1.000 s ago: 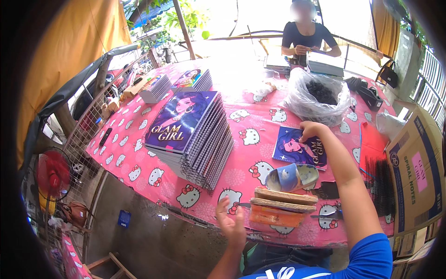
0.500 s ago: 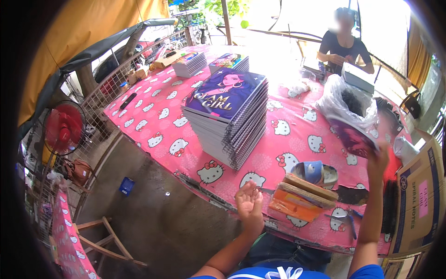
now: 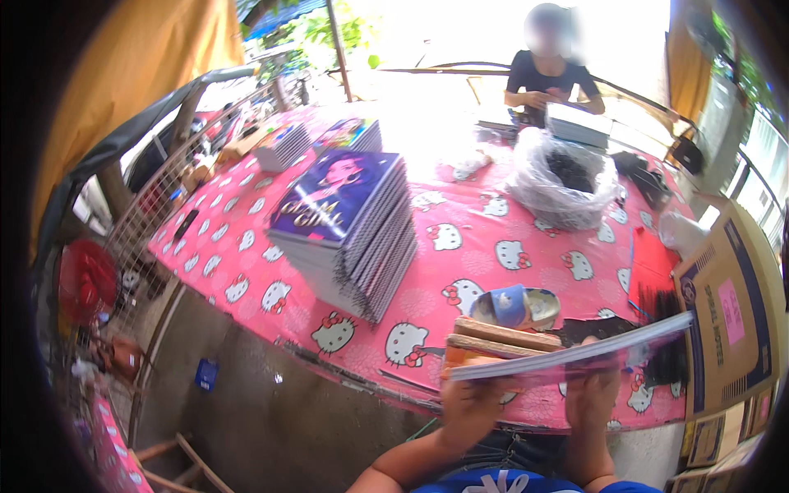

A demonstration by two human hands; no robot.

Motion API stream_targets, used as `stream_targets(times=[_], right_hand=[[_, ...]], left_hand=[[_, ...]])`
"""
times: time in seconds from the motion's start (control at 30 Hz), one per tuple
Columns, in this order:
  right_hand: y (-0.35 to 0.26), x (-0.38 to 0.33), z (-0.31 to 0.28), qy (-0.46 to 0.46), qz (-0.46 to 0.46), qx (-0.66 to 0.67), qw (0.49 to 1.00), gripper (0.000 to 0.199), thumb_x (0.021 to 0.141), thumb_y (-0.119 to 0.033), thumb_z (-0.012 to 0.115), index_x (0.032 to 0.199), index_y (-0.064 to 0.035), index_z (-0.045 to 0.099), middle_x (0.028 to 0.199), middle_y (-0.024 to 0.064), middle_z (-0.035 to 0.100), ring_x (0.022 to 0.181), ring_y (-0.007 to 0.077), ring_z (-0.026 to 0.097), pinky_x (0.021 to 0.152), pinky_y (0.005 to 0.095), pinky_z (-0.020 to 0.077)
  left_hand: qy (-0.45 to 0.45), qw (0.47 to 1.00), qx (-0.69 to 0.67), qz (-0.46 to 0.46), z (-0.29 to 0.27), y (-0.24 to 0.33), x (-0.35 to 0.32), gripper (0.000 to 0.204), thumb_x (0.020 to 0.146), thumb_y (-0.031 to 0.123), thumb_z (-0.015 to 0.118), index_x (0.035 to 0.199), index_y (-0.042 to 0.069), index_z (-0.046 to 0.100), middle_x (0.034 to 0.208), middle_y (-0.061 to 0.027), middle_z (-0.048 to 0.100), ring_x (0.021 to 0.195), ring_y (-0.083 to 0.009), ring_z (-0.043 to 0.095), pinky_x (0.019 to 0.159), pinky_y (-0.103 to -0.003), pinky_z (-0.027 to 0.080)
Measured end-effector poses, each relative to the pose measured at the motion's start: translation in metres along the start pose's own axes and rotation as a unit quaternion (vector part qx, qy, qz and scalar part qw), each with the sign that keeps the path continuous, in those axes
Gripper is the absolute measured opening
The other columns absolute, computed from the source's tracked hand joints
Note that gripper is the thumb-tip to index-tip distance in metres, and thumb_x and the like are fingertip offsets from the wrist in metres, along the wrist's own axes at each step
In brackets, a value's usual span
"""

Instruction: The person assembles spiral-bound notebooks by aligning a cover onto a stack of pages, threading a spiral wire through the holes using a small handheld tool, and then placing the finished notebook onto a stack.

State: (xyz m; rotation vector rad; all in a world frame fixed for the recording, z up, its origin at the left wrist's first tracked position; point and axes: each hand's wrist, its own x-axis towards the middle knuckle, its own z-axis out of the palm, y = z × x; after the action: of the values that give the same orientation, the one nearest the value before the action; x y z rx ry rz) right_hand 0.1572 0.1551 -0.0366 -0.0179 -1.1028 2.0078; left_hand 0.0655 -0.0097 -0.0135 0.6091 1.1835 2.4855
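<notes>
A thin purple-covered notebook is held edge-on above the near edge of the table, its white page edge turned up and no coil visible along it. My left hand, smeared by motion, grips its left end from below. The middle is held by my right hand, with a fingertip showing over the upper edge. Just behind the notebook sits a wooden block with an orange front, partly hidden. Beyond that lies a blue slipper. To the left stands a tall stack of purple spiral notebooks.
A plastic bag of black coils stands at the right, near a red sheet and black coils. A cardboard box borders the right edge. Across the pink table a co-worker sits by stacked books.
My right hand has brought the purple notebook from the right toward me. My left hand, open before, now grips it too. The head view has turned to the right.
</notes>
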Motion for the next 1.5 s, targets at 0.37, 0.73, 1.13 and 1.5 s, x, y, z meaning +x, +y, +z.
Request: stream_targets(times=[0.37, 0.73, 1.13, 1.5], right_hand=[[-0.011, 0.02, -0.042, -0.062, 0.014, -0.368, 0.928, 0.038, 0.074, 0.019, 0.061, 0.105, 0.0001, 0.049, 0.1, 0.0056, 0.06, 0.093, 0.0147, 0.059, 0.08, 0.03, 0.0494], [0.008, 0.029, -0.01, -0.032, -0.163, -0.483, 0.86, 0.023, 0.076, 0.002, 0.067, 0.097, -0.0015, 0.057, 0.077, 0.0137, 0.062, 0.069, 0.03, 0.062, 0.059, 0.0366, 0.0466], [0.015, -0.008, -0.04, -0.099, -0.039, -0.512, 0.852, 0.089, 0.081, -0.023, 0.073, 0.146, 0.0028, 0.019, 0.15, 0.0239, 0.026, 0.139, 0.0334, 0.028, 0.111, 0.0385, 0.0266], [-0.067, 0.131, -0.173, 0.084, -0.049, -0.74, 0.666, 0.018, 0.079, -0.022, 0.069, 0.085, -0.0051, 0.069, 0.084, 0.0167, 0.067, 0.081, 0.032, 0.066, 0.072, 0.0429, 0.0513]], left_hand=[[-0.113, 0.883, 0.351, 0.29, -0.003, 0.034, 0.066, 0.014, 0.084, 0.013, 0.07, 0.091, 0.004, 0.061, 0.086, -0.0088, 0.069, 0.085, -0.0205, 0.065, 0.089, -0.041, 0.046], [-0.017, 0.934, 0.285, 0.214, -0.02, 0.031, 0.067, 0.035, 0.078, 0.002, 0.073, 0.109, -0.005, 0.058, 0.104, -0.0098, 0.06, 0.094, -0.0195, 0.057, 0.096, -0.037, 0.041], [0.085, 0.956, 0.252, 0.122, -0.047, -0.01, 0.051, 0.091, 0.068, 0.011, 0.08, 0.142, -0.002, 0.028, 0.145, -0.0146, 0.036, 0.135, -0.0306, 0.033, 0.113, -0.044, 0.019], [0.102, 0.965, 0.214, 0.114, -0.024, -0.004, 0.076, 0.055, 0.096, 0.031, 0.044, 0.14, 0.0, 0.031, 0.139, -0.015, 0.044, 0.126, -0.0282, 0.043, 0.106, -0.041, 0.033]])
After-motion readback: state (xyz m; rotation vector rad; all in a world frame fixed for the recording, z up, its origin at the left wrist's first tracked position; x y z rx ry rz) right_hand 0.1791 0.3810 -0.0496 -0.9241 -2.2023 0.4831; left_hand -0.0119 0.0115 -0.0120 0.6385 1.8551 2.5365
